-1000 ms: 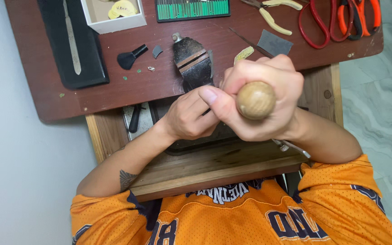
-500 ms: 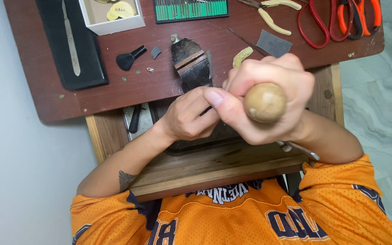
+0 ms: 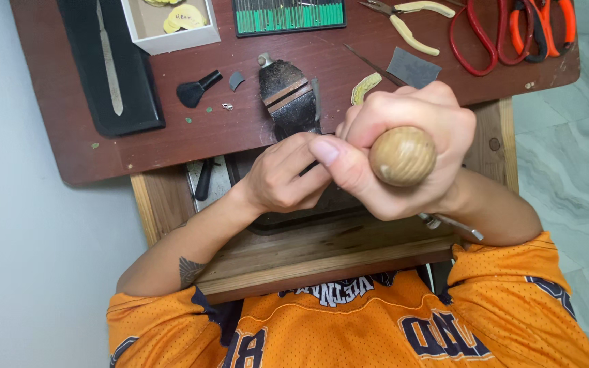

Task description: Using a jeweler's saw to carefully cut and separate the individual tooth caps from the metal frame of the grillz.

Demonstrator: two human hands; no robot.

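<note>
The right hand (image 3: 410, 146) is closed fully around a hand tool with a rounded wooden knob handle (image 3: 402, 156). The knob end faces the camera, so the tool's long axis runs from the viewer toward the bench; its working tip is hidden behind the fingers. The handle is pale, turned wood with fine concentric grooves. It sits over the front edge of the brown bench top (image 3: 172, 136), near the middle. The left hand (image 3: 282, 174) is curled shut, fingertips pinching something too small to identify, touching the right thumb. Just behind both hands stands a dark small vise (image 3: 288, 99). At the rear edge lie a white open box (image 3: 172, 24) and a green rectangular tray (image 3: 288, 15).
</note>
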